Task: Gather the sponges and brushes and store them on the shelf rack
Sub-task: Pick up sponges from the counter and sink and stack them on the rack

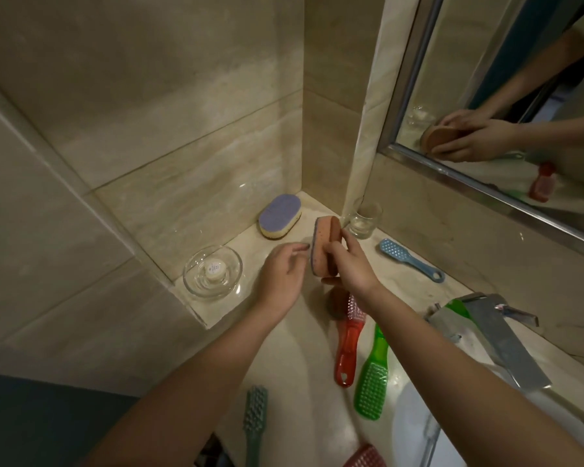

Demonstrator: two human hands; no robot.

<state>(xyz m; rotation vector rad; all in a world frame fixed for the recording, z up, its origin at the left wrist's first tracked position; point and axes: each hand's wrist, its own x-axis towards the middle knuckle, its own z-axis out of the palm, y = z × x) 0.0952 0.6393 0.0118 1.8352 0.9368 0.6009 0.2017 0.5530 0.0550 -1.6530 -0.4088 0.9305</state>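
Two sponges noted. Orange sponge (322,244) gripped on edge in right hand (349,264), long axis near upright, above worktop (304,348). Left hand (280,273) released, just beside it. Purple sponge (280,215) flat in corner, straight beyond left hand, nearer that hand

Bottom edge cuts pink brush (364,458); right wrist (366,286) hides red brush (345,352) head.

We log a bare left forearm (196,382) and bare right forearm (452,358), lower centre of frame, ending in a bare left hand (280,274) and bare right hand (351,264).
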